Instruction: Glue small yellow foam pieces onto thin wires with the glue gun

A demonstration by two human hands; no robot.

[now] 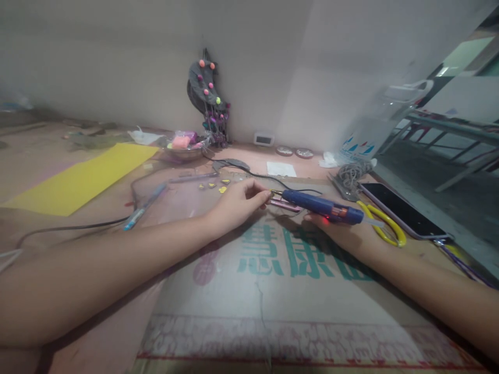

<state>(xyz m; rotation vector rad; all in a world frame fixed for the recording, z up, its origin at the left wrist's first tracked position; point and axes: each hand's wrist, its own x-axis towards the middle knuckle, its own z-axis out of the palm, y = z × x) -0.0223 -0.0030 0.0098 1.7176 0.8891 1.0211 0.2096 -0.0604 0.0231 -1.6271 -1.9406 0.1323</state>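
My right hand (337, 231) is wrapped round a blue hot glue gun (307, 201). A red light glows on the gun's side, and a clear glue stick (372, 222) sticks out of its back end. The nozzle points left, right at the fingertips of my left hand (244, 202). Thumb and forefinger of that hand are pinched together on something too small to make out. Just under the nozzle lies a pink flat object (286, 205), partly hidden by the gun. Several small yellow pieces (212, 185) with dark edges lie beyond my left wrist.
Printed cardboard (218, 306) covers the table before me. Yellow scissors (384, 223), a phone (403, 208) and grey yarn (354, 171) lie right; a large bottle (374, 124) stands behind. Left are a yellow sheet (86, 179), a blue pen (145, 206) and a bowl (185, 150).
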